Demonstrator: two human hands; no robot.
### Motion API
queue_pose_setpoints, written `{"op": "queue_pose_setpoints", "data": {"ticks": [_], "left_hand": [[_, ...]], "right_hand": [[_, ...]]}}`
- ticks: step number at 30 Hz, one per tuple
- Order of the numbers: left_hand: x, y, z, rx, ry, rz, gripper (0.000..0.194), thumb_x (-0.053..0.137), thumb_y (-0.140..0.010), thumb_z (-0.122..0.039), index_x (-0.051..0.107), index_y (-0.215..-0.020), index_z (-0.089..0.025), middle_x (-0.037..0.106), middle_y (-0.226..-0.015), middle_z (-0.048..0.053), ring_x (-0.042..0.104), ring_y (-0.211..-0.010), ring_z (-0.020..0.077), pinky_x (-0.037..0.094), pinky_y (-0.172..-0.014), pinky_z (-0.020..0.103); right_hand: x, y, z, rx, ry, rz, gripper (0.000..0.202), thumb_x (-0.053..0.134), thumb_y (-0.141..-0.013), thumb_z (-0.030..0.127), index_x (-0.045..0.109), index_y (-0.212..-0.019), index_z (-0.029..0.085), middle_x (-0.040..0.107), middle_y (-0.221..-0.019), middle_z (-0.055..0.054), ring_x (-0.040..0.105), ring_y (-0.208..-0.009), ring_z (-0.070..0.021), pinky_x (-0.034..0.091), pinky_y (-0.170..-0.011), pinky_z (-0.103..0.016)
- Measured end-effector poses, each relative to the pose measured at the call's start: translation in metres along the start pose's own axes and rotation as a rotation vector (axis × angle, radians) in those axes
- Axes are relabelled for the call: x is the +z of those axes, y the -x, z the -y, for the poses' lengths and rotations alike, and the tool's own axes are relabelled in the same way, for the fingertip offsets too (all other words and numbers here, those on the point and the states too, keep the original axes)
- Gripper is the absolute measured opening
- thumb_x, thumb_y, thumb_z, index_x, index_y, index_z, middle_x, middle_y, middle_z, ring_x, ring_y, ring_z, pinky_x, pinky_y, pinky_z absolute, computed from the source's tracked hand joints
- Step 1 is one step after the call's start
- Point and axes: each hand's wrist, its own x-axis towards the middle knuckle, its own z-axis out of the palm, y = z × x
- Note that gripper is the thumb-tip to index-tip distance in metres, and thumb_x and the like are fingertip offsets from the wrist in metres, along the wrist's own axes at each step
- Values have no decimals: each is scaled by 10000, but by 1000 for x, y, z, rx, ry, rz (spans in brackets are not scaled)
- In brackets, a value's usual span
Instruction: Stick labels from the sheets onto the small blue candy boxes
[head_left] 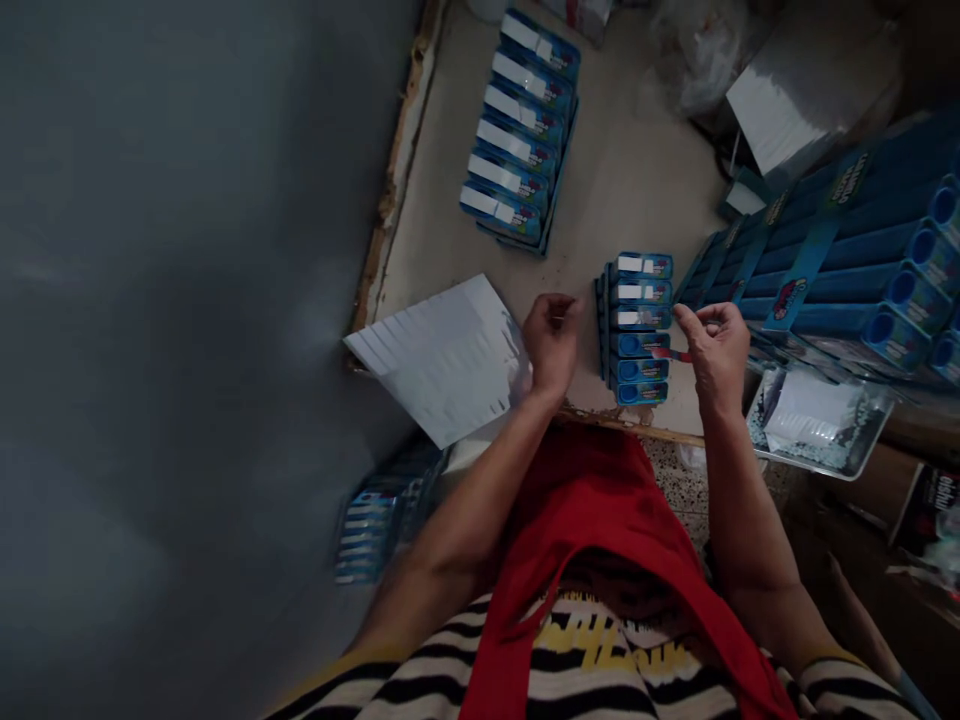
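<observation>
A short row of blue boxes (641, 372) stands on the table between my hands. White strips lie over the far three boxes; the nearer ones show round blue openings. Left of the row, my left hand (553, 345) is raised with its fingers curled into a pinch, and what they hold, if anything, is too small to make out. My right hand (718, 350) is closed at the row's right side. A thin red-and-dark piece (671, 354) sticks out of it over the boxes; its kind is unclear. White sheets with strips (457, 360) lie beside my left hand.
Another row of blue boxes with white strips (517, 140) stands farther back. Large stacked blue packs (840, 240) rise at the right, above a metal tray (847, 462) holding white paper. Clear plastic bags (701, 50) lie at the back. The table's worn edge (390, 170) runs along the left.
</observation>
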Motion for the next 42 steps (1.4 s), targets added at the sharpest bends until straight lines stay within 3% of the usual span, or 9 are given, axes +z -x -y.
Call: {"op": "queue_pose_setpoints", "data": {"ticks": [2,5,7,11,16,24,33,38,42], "left_hand": [[-12,21,-12,88,25,76,401,791,-845,-538,717,-1000,-176,732,-891,43,684,-834,161,525,-713,247],[-18,49,-28,-42,96,421,647,909,-683,-560,748,-1162,-157,757,-877,45,636,-657,135,493,-587,249],[-15,58,-32,-126,113,539,640,944,-626,-523,766,-1115,-149,755,-831,42,589,-578,114,455,-530,243],[-18,59,-31,-156,122,542,400,896,-676,-509,739,-784,-157,665,-652,8,522,-529,91,413,-508,230],[-44,46,-30,-165,82,633,398,878,-698,-511,674,-741,-171,602,-626,-22,491,-513,78,375,-485,215],[-30,15,-23,-154,-33,576,231,790,-764,-340,625,-722,-183,551,-584,-34,477,-510,95,377,-510,230],[-17,10,-5,-162,0,518,293,817,-736,-399,609,-721,-193,562,-602,-38,505,-544,101,393,-535,230],[-10,4,6,-277,115,577,347,863,-719,-434,619,-717,-187,568,-600,-35,501,-536,92,387,-529,222],[-5,-1,13,-403,145,550,429,943,-650,-469,650,-723,-163,606,-635,-16,549,-576,95,432,-571,223]], "right_hand": [[0,6,8,-36,-7,-15,497,827,-766,633,520,-821,245,414,-613,104,401,-539,-94,295,-492,-237],[5,13,15,-72,-19,-28,527,834,-758,668,531,-795,239,456,-631,86,411,-554,-93,289,-499,-243],[9,19,18,-88,-31,-19,526,834,-765,671,537,-790,238,470,-634,82,412,-554,-94,300,-505,-248],[8,30,15,-54,-93,58,483,827,-803,636,550,-829,241,480,-618,95,438,-537,-93,332,-511,-243],[-4,40,-5,81,-256,250,572,962,-612,500,615,-981,234,687,-721,62,661,-652,-149,533,-648,-286],[15,35,-12,-60,-50,3,323,800,-713,317,547,-902,251,718,-735,57,711,-690,-173,540,-700,-305],[24,23,-28,-161,105,-11,264,748,-758,317,532,-894,252,690,-767,57,665,-713,-161,493,-738,-302],[19,20,-27,-135,132,8,306,768,-767,349,517,-908,246,666,-821,39,625,-751,-152,472,-734,-284],[15,11,-37,-119,180,-95,515,873,-640,396,539,-1001,242,599,-887,46,559,-792,-156,455,-724,-286]]}}
